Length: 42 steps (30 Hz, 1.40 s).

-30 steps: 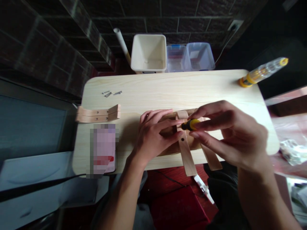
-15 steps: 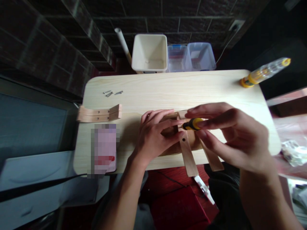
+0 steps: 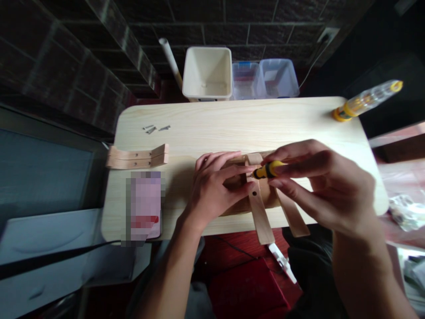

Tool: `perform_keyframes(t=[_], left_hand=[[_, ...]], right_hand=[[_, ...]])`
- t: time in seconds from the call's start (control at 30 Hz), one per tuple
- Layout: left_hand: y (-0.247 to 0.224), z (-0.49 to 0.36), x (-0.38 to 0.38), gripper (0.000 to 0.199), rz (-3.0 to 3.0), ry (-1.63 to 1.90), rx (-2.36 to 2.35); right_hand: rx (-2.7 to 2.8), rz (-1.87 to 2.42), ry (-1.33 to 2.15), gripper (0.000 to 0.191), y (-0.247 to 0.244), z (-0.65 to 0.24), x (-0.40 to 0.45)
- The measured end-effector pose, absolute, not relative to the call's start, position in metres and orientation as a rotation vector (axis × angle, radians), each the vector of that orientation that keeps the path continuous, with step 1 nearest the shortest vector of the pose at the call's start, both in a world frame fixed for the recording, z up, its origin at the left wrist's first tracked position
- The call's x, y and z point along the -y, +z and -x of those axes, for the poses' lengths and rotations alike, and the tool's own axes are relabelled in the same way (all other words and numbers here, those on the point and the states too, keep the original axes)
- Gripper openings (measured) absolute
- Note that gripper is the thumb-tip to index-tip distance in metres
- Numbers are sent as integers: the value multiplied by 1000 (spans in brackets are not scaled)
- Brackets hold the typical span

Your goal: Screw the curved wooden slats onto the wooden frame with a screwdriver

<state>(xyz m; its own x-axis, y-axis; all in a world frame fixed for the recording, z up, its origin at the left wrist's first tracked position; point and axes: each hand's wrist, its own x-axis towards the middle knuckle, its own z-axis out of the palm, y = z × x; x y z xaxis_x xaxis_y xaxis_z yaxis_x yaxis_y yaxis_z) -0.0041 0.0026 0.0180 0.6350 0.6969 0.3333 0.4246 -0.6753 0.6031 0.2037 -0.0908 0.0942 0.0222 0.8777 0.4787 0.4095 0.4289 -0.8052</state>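
Observation:
My left hand [image 3: 212, 186] rests on a brown wooden piece [image 3: 244, 206], thumb and forefinger closing on the edge of a pale wooden strip [image 3: 260, 221] with a dark hole in it. Between my right thumb and fingers is a small yellow-and-black screwdriver [image 3: 268, 169]. Its tip points left at the strip, close to my left fingertips; whether it sits on a screw is too small to tell. A second pale strip [image 3: 294, 217] lies under my right hand [image 3: 332, 186]. Both strips jut past the table's near edge.
Several screws [image 3: 151, 129] lie at the table's [image 3: 252, 124] back left. Below them are curved wooden pieces [image 3: 137, 158] and a blurred-out phone-like object [image 3: 146, 199]. A clear screwdriver case [image 3: 368, 99] stands back right. Plastic bins [image 3: 207, 91] stand behind the table.
My right hand has shifted slightly to the right and its fingers have turned a little on the screwdriver, which is tilted a bit differently. My left hand has stayed put.

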Motion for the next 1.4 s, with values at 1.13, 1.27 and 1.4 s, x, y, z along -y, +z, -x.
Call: perform_keyframes(t=[1.13,1.27,1.4], left_hand=[[16,4,-2,26,-2376,805,-865],[16,3,-3,26,-2374,824,-850],[16,3,-3,24,-2375,831,-866]], right_hand=[[1581,1129,633,36,93,-206,91],[1581,1114,689,36,93,-207,92],[1542,1110,712,36,92,-208,93]])
